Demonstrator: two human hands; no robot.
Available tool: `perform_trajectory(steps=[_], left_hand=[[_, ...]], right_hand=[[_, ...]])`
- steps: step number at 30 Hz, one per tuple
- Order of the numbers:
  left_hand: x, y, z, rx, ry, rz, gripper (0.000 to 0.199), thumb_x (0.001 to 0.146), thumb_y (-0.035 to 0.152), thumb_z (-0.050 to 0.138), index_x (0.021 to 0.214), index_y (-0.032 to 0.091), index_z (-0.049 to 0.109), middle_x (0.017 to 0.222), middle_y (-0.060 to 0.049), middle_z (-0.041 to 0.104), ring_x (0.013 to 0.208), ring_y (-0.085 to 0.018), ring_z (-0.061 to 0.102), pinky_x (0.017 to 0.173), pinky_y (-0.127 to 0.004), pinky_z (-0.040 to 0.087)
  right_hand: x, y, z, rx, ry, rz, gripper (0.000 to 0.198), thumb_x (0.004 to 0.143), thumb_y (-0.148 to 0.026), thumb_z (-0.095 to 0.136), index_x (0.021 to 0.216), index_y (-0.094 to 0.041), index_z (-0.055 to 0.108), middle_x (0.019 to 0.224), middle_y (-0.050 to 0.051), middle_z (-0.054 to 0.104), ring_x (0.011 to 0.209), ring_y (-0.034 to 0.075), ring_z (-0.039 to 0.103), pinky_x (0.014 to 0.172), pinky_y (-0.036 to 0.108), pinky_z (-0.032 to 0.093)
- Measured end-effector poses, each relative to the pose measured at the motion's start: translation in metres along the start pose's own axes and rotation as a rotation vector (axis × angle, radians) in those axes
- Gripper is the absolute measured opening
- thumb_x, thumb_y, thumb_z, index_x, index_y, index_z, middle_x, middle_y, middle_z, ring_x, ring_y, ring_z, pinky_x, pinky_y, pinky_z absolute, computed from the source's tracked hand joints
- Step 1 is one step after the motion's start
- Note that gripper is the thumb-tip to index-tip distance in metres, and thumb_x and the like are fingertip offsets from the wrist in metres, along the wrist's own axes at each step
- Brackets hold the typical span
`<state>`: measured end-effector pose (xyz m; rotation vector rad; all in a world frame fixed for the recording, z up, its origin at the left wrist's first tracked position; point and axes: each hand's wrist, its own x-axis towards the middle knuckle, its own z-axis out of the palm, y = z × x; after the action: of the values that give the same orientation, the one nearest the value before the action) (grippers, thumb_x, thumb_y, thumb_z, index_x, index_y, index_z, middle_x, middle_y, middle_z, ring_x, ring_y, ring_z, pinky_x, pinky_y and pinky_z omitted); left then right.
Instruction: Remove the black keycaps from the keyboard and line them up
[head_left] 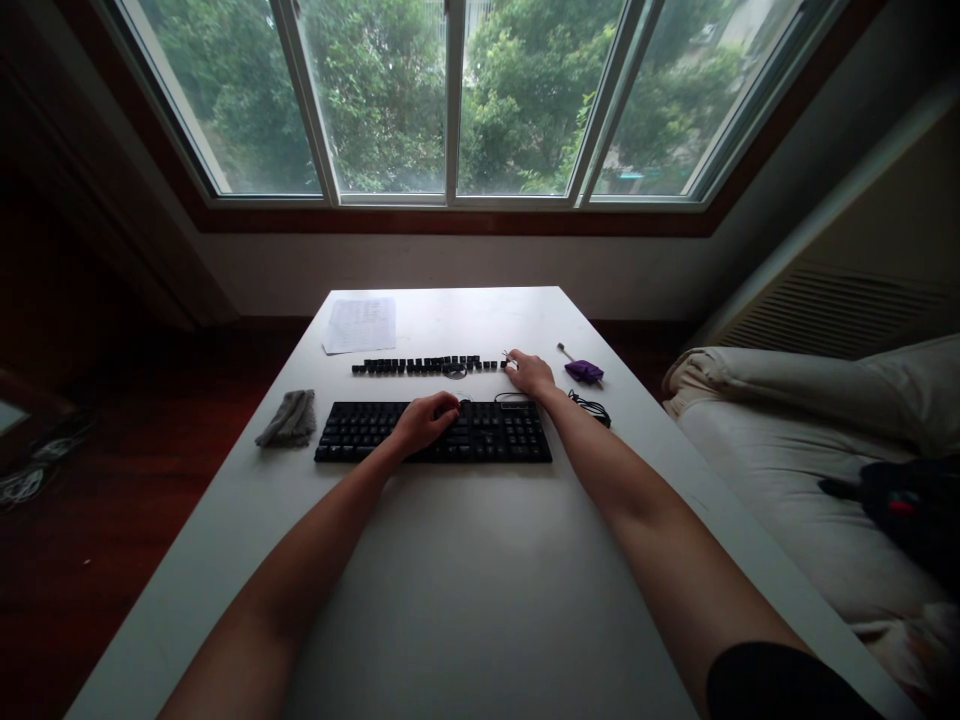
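Observation:
A black full-size keyboard [360, 432] lies across the white desk. My left hand [426, 422] rests over its middle with the fingers curled together; whatever is between the fingertips, if anything, is hidden. Behind the keyboard runs a row of loose black keycaps [420, 365], standing side by side on the desk. At the right end of that row is my right hand [531, 372], its fingers pinched on a thin wire tool that looks like a keycap puller [508, 354]. The fingertips are close to the last keycaps, and I cannot tell whether they touch.
A grey cloth [289, 418] lies left of the keyboard, with printed paper sheets [361, 325] farther back. To the right are a purple cloth or pouch [585, 372], a small brush-like stick [562, 350] and a coiled black cable [592, 408]. A bed or sofa [750, 450] flanks the desk's right side.

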<state>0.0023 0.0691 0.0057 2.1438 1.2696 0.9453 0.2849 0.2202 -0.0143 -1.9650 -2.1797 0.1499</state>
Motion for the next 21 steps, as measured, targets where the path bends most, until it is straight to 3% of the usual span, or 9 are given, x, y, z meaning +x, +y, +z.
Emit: perform_trajectory(steps=[12,21], left_hand=[[0.000,0.000,0.000,0.004,0.010,0.007,0.017,0.089,0.031,0.059,0.102,0.023,0.068,0.090,-0.001,0.073,0.077,-0.016,0.065,0.076,-0.028,0.050],[-0.001,-0.002,0.001,0.004,0.011,0.014,0.017,0.089,0.031,0.059,0.102,0.024,0.068,0.090,0.000,0.073,0.077,-0.015,0.065,0.077,-0.028,0.050]], right_hand=[[0.011,0.003,0.002,0.091,-0.009,-0.004,0.037,0.088,-0.040,0.057,0.123,-0.027,0.062,0.106,0.008,0.071,0.095,0.025,0.064,0.080,0.032,0.046],[0.013,0.006,0.008,0.118,0.003,-0.012,0.039,0.087,-0.047,0.057,0.121,-0.028,0.063,0.105,0.008,0.072,0.096,0.025,0.064,0.081,0.033,0.046]])
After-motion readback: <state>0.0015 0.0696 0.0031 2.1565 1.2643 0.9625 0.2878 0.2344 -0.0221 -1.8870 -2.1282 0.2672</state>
